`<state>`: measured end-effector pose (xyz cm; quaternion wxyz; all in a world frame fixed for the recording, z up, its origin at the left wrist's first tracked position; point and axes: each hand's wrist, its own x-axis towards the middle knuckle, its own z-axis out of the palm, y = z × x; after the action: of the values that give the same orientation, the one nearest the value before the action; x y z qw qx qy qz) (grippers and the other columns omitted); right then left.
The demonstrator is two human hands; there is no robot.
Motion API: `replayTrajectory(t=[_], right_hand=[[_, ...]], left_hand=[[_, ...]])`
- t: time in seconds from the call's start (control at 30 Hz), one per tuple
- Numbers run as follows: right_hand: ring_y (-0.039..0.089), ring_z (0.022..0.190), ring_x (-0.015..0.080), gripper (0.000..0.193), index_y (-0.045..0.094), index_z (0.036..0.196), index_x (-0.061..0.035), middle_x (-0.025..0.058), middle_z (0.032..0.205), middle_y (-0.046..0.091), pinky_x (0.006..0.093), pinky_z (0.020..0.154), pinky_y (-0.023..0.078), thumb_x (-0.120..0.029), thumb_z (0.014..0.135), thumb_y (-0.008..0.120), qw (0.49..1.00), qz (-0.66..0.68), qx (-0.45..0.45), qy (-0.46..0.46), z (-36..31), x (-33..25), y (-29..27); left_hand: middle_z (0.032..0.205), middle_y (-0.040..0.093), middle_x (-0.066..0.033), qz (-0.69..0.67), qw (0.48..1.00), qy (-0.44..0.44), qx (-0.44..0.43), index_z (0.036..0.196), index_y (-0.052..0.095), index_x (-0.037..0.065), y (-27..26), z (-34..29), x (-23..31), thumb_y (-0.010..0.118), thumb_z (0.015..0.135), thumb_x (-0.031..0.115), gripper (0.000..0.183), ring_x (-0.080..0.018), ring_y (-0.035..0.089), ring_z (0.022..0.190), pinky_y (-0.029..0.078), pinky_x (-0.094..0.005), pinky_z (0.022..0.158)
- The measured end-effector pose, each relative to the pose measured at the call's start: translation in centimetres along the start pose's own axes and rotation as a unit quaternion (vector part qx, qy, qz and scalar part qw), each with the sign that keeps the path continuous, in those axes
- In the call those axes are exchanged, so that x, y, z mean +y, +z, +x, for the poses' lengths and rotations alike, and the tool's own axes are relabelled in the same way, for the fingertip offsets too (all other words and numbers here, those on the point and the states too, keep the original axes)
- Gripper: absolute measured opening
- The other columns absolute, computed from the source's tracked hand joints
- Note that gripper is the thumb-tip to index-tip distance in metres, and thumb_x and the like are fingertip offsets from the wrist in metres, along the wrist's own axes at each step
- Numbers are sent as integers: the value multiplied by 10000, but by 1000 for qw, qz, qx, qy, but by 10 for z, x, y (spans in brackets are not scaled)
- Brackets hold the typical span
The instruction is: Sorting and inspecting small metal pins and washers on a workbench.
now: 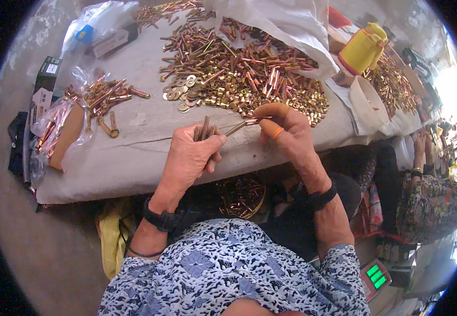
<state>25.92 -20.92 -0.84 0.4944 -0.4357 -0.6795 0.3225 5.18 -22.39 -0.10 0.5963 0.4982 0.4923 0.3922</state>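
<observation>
My left hand (191, 152) is closed around several brass-coloured bolts (206, 128) near the table's front edge. One bolt (235, 128) sticks out from its thumb and fingers toward the right. My right hand (290, 134), with orange finger covers (271, 129) on thumb and forefinger, pinches a coppery piece at that bolt's far end; whether it is a sleeve or part of the bolt I cannot tell. Just beyond both hands lie a heap of small brass-coloured nuts or collars (228, 94), a small pile of flat washers (178, 90) and a larger heap of loose coppery bolts (212, 50).
At left, assembled bolts (102, 97) lie by a plastic bag and an open cardboard box (66, 137). White sheeting (286, 23) covers part of the heap. A yellow jug (364, 48) and a white tub (368, 102) stand right. Another person (431, 205) works far right.
</observation>
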Motion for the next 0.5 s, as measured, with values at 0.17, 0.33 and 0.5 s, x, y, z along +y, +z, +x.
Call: replayTrajectory(t=[0.17,0.33,0.5], right_hand=[[594,763,263,247,605,962,-43,141,862,603,329,623,464,16,723,580,914,-333,-84,-215,2,-10,-4],[584,740,285,229,628,903,-77,121,865,605,350,648,465,-19,682,640,875,-426,-51,-226,-1,-6,-8],[585,689,232,209,636,915,-75,92,842,613,318,603,458,-37,710,653,878,-375,100,-280,5,-4,-16]], left_hand=[[549,538,-11,16,1000,-7,14,736,572,31,4,-1,6,597,786,133,117,-54,462,389,333,-189,342],[552,527,-9,45,999,0,11,711,566,27,7,-2,6,592,780,115,115,-58,461,399,353,-195,359],[549,523,-3,50,999,-4,-2,710,562,27,6,-4,8,591,790,119,126,-56,460,401,353,-198,360]])
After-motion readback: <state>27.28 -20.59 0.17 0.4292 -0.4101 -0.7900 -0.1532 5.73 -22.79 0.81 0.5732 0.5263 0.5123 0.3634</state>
